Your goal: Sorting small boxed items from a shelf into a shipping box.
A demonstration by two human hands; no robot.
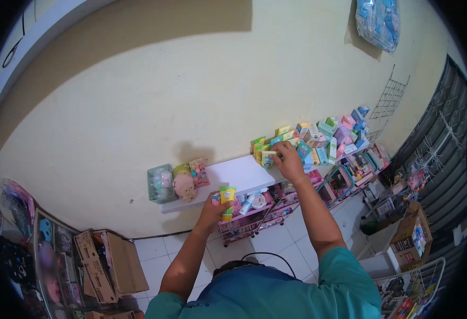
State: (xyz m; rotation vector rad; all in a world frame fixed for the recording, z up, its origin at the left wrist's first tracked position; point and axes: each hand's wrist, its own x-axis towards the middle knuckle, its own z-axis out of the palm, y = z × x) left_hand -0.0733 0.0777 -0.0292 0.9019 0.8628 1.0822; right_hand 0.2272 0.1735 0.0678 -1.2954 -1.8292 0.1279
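Note:
In front of the white wall shelf (pixel 233 173), my left hand (pixel 210 212) is closed round yellow-and-green squeeze tubes (pixel 227 194), held upright; at least two seem to be stacked in it. My right hand (pixel 288 161) reaches over the shelf, its fingers pinched at the edge of a yellow tube with a pale label (pixel 267 158). Behind that hand stand more yellow tubes (pixel 259 142) in a cluster. Right beside it is a teal tube (pixel 303 151). The palm side of my right hand is hidden.
Small pastel boxes (pixel 342 133) crowd the shelf's right end. On its left end are a clear green-edged bin (pixel 161 183), a pink plush toy (pixel 184 188) and a pink box (pixel 199 173). Pink racks (pixel 254 212) stand beneath. Cardboard boxes (pixel 129 263) sit lower left; another carton (pixel 411 236) is at right.

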